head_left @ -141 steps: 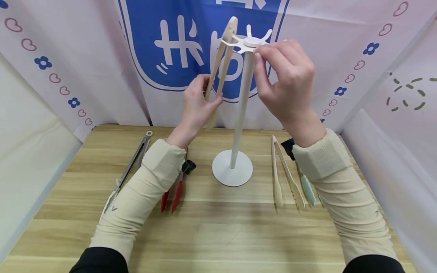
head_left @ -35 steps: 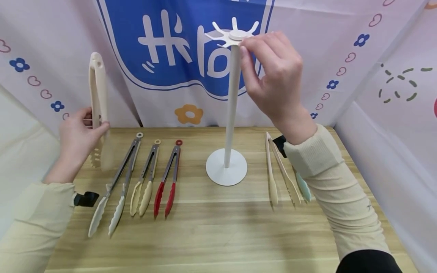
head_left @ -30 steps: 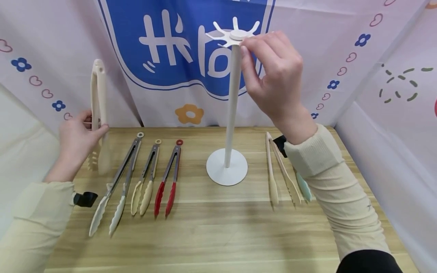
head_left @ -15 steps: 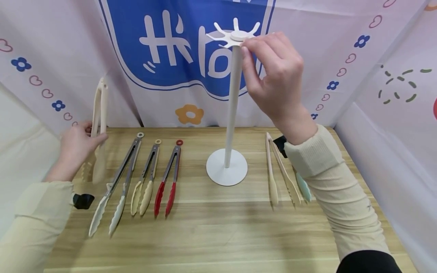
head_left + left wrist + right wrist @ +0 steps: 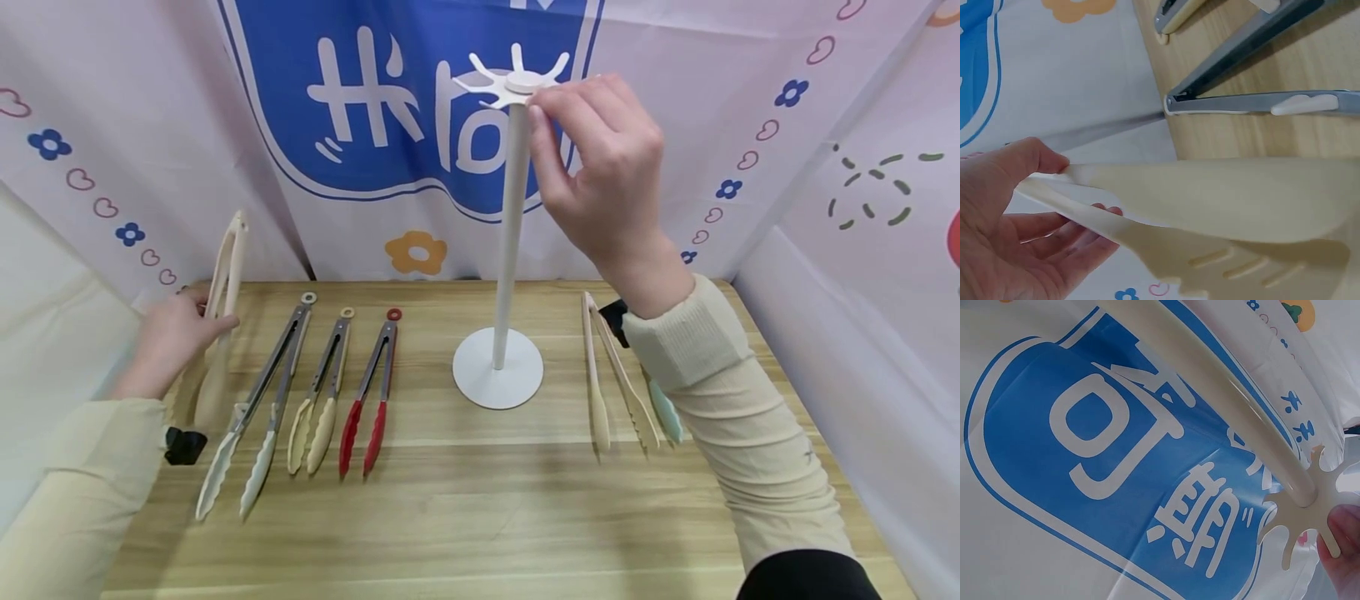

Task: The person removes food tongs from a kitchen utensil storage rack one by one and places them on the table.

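Observation:
At the table's left side my left hand grips a pair of cream tongs, hinge end up. In the left wrist view, thumb and fingers lie on opposite arms of these tongs, one with a smooth head and one slotted and toothed. A white stand rises from a round base, topped by a hub with several radiating hooks. My right hand pinches the hub's near right edge; the right wrist view shows thumb against one hook. No tongs hang on the visible hooks.
Left of the stand lie white-tipped tongs, yellow-tipped tongs and red-tipped tongs. To its right are beige tongs and mint-tipped tongs, the latter partly hidden by the right arm. A printed curtain hangs behind.
The cream tongs have come off the stand's hooks and moved left in my left hand. Over the last second they have sunk towards the tabletop. My right hand stays at the hub.

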{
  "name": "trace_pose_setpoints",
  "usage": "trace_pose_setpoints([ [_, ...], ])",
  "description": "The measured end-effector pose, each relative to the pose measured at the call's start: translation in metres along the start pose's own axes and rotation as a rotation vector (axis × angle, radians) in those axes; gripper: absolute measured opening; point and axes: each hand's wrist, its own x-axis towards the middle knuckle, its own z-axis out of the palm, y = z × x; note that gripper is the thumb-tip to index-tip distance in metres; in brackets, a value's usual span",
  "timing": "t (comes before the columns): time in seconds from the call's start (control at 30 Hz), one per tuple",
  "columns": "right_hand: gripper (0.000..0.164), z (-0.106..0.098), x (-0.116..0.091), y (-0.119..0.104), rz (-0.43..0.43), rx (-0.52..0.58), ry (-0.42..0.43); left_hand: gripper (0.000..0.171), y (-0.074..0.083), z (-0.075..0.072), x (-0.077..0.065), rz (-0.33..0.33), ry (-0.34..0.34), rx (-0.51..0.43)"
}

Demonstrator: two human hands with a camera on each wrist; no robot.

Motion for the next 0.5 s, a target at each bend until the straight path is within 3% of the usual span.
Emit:
trace_pose_setpoints([
  [0.33,0.022,0.0,0.0,0.0,-0.011,-0.006,-0.011,0.047,-0.018,0.007,0.0,-0.05,-0.159,-0.03],
  [0.5,0.022,0.0,0.0,0.0,-0.006,-0.001,-0.004,0.046,-0.027,0.01,0.002,-0.068,-0.182,0.021],
])
